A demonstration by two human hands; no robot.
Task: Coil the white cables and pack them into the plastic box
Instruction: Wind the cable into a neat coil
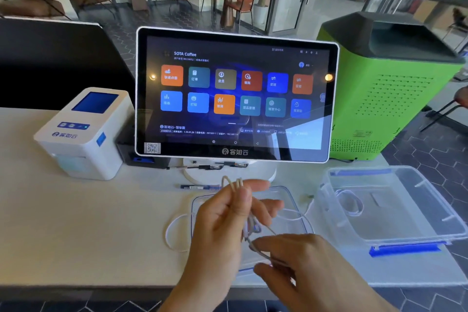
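Looping above the counter, the white cable (236,186) is pinched upright by the left hand (222,220), while its loose strand is gripped by the right hand (301,258) at five o'clock; the plastic box (395,233) sits at three o'clock with another coil (350,201) inside.

White cable (236,186), second white cable (350,204) in clear box (430,213) with blue latch (405,249). Clear lid (286,194), blue-edged. Off-white surface (88,223). White printer (84,134), blue window and blue logo. Screen (236,95): white frame, dark display, orange, blue, teal tiles. Green bin (385,99), dark grey top, dotted vent pattern. Dark hexagon-tile floor (435,167). Brown chairs (243,2).
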